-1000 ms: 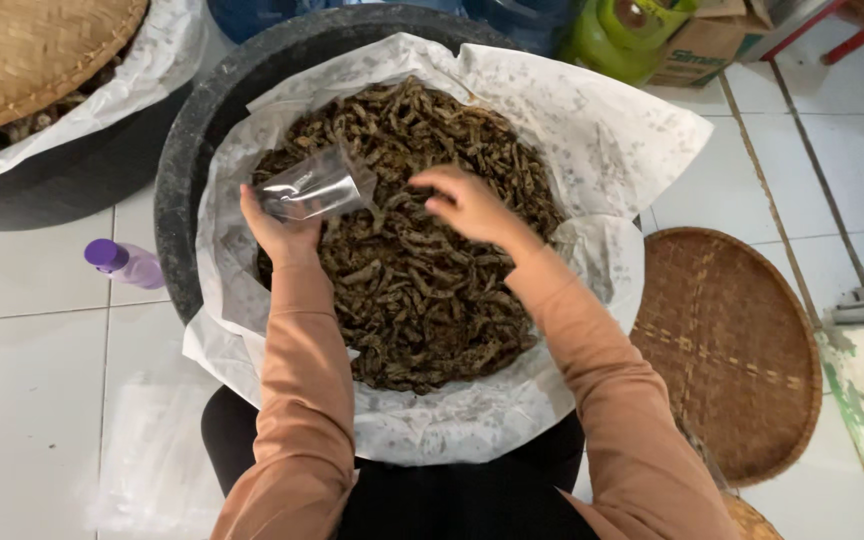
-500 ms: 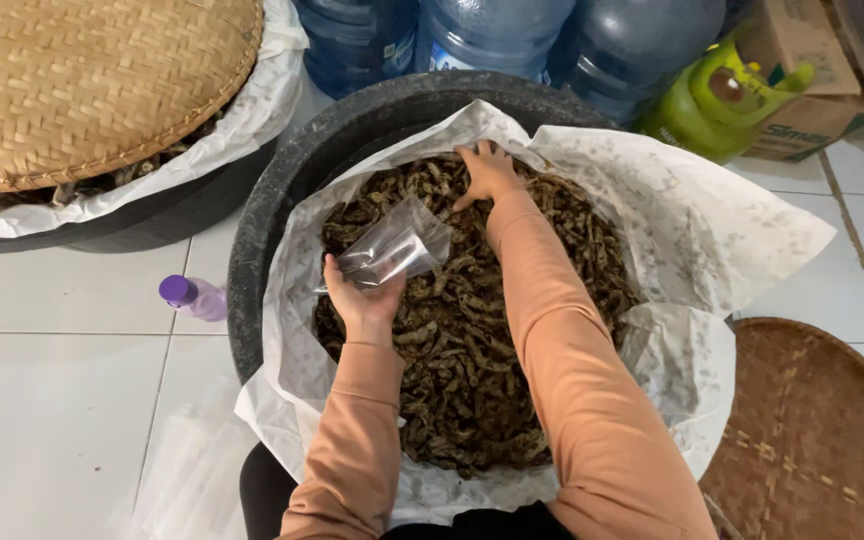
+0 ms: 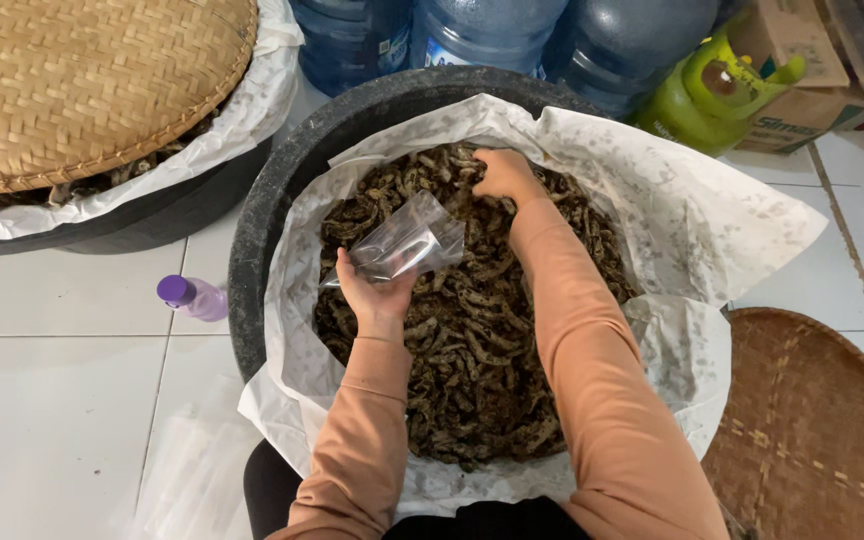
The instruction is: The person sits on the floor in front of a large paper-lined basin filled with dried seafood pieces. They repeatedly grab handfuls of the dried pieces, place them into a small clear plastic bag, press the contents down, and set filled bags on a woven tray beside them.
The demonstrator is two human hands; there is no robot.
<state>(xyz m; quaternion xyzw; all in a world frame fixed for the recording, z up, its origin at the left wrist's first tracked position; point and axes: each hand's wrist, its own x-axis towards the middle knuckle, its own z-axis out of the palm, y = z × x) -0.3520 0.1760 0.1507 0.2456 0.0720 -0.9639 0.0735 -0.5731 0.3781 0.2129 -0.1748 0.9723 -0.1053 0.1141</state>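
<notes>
A big black tub (image 3: 282, 190) lined with white paper (image 3: 722, 220) holds a heap of dark brown dried pieces (image 3: 472, 370). Over the heap's left side, my left hand (image 3: 377, 290) grips a small clear plastic bag (image 3: 407, 242), held open and tilted. My right hand (image 3: 505, 175) reaches to the far side of the heap, fingers curled down into the dried pieces. Both arms wear peach sleeves.
A second paper-lined tub at the upper left is covered by a woven bamboo tray (image 3: 82, 80). Another woven tray (image 3: 812, 430) lies on the tiled floor at the right. A small purple-capped bottle (image 3: 192, 297), large water jugs (image 3: 472, 30), a green gas cylinder (image 3: 712, 95) and a cardboard box stand around.
My right hand has stretched farther to the back of the heap and dug into the pieces. The left hand keeps the clear bag; my view has shifted toward the tub's far side.
</notes>
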